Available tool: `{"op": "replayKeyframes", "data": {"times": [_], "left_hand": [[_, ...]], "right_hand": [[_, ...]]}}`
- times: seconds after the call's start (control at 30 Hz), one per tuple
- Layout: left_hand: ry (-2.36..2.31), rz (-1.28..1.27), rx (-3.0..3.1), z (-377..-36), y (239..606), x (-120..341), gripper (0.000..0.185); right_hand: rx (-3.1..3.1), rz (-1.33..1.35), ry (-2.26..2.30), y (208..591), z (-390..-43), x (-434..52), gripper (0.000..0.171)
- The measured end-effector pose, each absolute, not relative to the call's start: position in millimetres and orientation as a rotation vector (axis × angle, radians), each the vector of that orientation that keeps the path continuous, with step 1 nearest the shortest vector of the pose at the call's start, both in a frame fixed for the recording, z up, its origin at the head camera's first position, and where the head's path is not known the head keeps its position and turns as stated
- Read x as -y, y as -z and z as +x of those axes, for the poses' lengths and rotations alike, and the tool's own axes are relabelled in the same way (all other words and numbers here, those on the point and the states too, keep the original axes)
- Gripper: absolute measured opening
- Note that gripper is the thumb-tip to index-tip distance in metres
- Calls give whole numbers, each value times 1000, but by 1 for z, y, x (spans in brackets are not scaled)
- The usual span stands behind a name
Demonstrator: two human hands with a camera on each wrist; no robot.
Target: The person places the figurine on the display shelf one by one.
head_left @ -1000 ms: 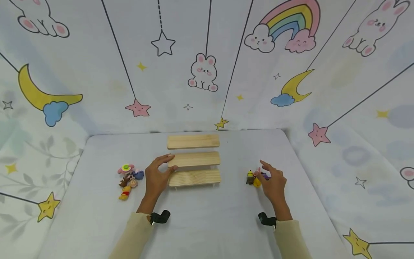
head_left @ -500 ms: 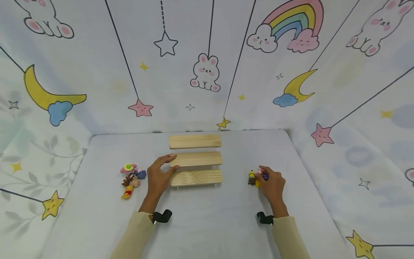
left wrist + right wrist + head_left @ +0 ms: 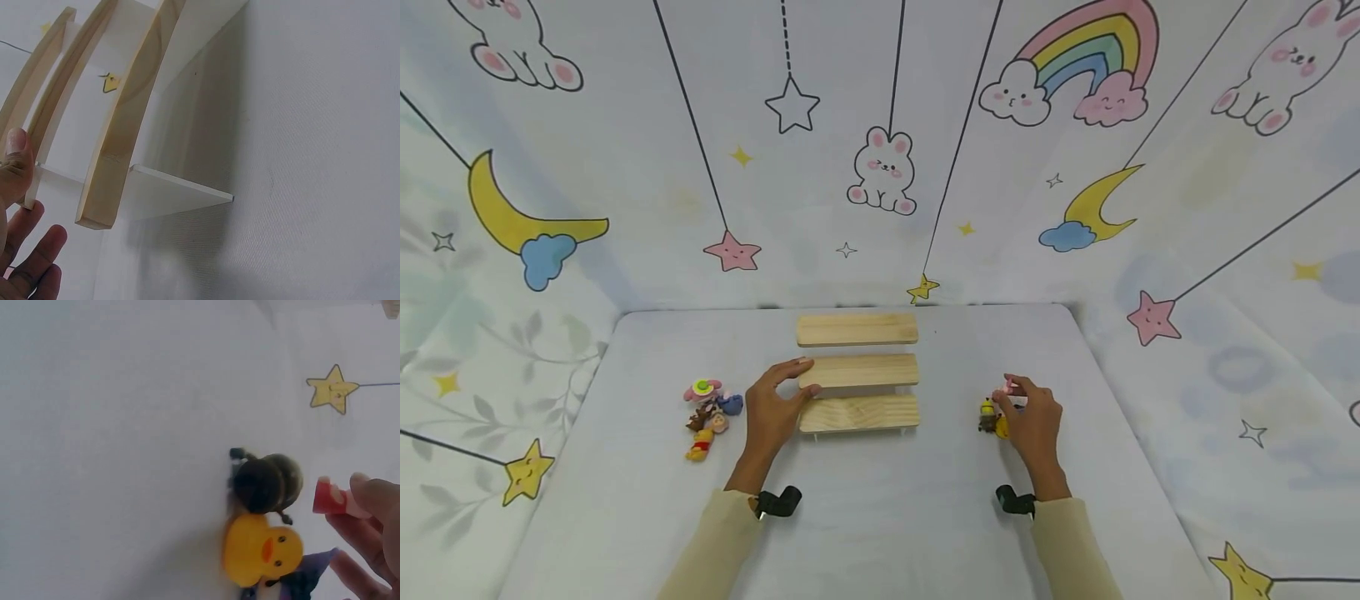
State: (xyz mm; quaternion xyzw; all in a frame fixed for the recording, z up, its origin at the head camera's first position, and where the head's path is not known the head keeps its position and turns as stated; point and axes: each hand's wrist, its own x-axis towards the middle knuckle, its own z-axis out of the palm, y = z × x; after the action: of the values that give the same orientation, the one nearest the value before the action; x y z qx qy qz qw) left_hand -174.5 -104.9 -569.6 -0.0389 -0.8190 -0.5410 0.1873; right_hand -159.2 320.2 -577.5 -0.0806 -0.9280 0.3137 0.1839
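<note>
My left hand [image 3: 772, 417] grips the left end of the middle board of a three-tier wooden shelf [image 3: 861, 372]. In the left wrist view, the thumb lies on that board [image 3: 69, 75] and a finger touches its end. Between thumb and fingers, my right hand [image 3: 1034, 423] pinches a small pink figurine with a red lower part [image 3: 330, 497], raised off the table. Just below it are a yellow duck [image 3: 256, 550], a dark round-bodied toy figure [image 3: 265, 484] and a purple toy [image 3: 306, 575] that the hand partly hides in the head view.
Several small toy figures [image 3: 706, 417] lie in a cluster left of my left hand. White panels [image 3: 181, 187] support the shelf boards. A white cloth covers the table [image 3: 887, 517], and a printed cloth backdrop [image 3: 820, 183] rises behind and at both sides.
My right hand closed on the pink figurine among the right-hand toys and lifted it slightly. The left hand keeps its hold on the shelf. The head view has shifted a little.
</note>
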Motion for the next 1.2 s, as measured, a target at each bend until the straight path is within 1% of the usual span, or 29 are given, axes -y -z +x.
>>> {"op": "replayKeyframes", "data": {"times": [0.33,0.63,0.93,1.2], "left_hand": [[1537,-99,2317,-175,570,106,48],[1554,-107,2313,-174,570,106,47],[1546,-104,2310,-174,570,107,48],[1562,-74,2332,-173,568,106,47]], "right_hand": [[2520,-145,-1092,531,-178,-292,36],[2468,20,-1198,494,-191,-259,32],[2449,180,-1236,472,-207,-229,32],[2458,287,-1270,469,-220,-210,32]]}}
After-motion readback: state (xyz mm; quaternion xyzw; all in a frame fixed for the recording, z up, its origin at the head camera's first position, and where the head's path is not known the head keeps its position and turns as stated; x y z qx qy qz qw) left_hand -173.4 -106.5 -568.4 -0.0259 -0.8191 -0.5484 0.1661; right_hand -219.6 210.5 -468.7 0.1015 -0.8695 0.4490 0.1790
